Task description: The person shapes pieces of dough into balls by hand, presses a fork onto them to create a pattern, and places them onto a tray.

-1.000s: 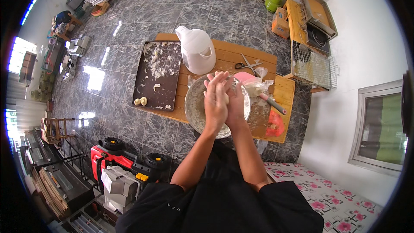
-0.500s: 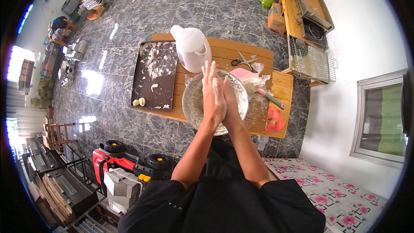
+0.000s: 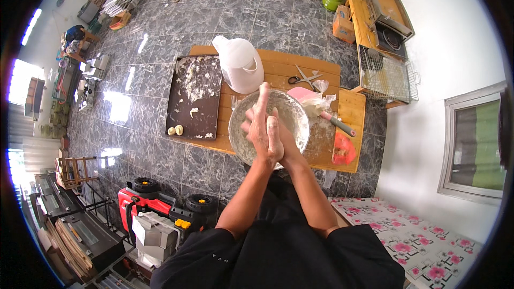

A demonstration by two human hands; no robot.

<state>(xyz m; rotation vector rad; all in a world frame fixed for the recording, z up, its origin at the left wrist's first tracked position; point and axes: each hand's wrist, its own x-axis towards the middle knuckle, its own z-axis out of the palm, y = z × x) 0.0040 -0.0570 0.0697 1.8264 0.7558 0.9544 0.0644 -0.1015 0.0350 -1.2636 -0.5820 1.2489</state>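
Both the bare left hand (image 3: pixel 260 135) and the bare right hand (image 3: pixel 288 142) meet at the palms above a round, white-smeared silvery bowl (image 3: pixel 294 113); whether their grip encloses anything, I cannot tell. The bowl sits by the near edge of a brown wooden counter (image 3: pixel 278 64). A narrow strip parts it from a dark rectangular tray (image 3: pixel 181 104), which juts past the counter's left edge and carries two pale dough balls (image 3: pixel 179 129). A white plastic jug (image 3: pixel 239 67) stands just behind. Grey marbled floor tiles (image 3: pixel 176 29) spread widely leftward; a white wall (image 3: pixel 415 123) rises rightward.
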